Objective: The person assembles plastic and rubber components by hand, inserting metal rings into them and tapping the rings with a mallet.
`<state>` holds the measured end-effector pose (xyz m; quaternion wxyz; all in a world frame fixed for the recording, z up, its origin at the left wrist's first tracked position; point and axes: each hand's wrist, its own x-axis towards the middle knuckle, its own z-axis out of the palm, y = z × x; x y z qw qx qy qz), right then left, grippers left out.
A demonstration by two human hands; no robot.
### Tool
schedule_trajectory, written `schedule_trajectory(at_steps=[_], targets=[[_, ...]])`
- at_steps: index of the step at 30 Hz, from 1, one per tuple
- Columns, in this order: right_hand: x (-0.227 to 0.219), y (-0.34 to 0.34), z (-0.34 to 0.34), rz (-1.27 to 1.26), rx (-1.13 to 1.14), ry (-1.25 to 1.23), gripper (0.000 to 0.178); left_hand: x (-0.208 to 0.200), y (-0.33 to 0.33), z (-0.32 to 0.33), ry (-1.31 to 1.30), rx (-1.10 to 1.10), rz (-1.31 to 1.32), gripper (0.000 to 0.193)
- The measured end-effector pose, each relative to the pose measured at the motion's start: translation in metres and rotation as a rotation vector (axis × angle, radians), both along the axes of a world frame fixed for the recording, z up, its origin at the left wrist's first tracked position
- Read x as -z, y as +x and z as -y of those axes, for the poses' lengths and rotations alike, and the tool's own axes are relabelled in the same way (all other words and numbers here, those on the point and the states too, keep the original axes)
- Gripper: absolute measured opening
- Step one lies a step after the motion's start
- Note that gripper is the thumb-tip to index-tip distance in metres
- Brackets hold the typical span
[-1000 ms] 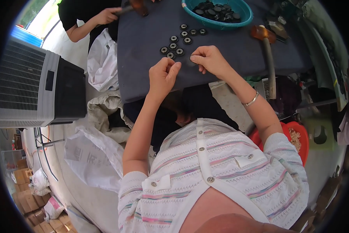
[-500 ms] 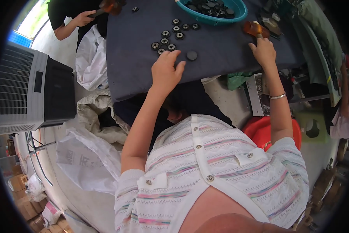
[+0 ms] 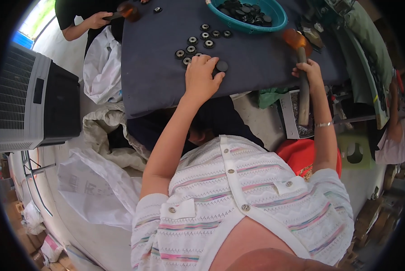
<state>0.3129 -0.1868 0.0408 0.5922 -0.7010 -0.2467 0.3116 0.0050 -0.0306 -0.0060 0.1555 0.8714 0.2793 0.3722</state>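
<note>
My left hand [image 3: 203,77] rests on the grey-covered table, thumb and index finger around the near edge of a black round disc [image 3: 222,66]. Its other fingers lie beside several black wheels with metal bearing centres [image 3: 191,49] and partly hide the nearest ones. At the right, my right hand [image 3: 311,71] grips the wooden handle of a mallet [image 3: 303,106]. The mallet's orange, translucent head is raised over the table's right side and slightly blurred.
A teal basin [image 3: 256,28] of black discs stands at the table's far side. Across the far left, another person's hand [image 3: 98,21] holds a similar mallet near a lone wheel [image 3: 157,9]. White sacks and a grey air cooler [image 3: 19,97] stand left; a red stool-like object [image 3: 297,156] is right.
My left hand has moved right and closed on the black disc. The mallet in my right hand has swung up, its handle now pointing down toward me.
</note>
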Motion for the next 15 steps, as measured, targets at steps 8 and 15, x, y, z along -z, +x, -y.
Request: schedule_trajectory(at_steps=[8,15], targets=[[-0.037,-0.107,0.004,0.424,-0.478,0.23,0.058,0.005,-0.059,-0.027,-0.324,-0.237,0.344,0.007],[-0.05,-0.138,-0.02,1.075,-0.643,0.037,0.064,0.01,-0.066,-0.026,-0.171,-0.234,0.235,0.004]])
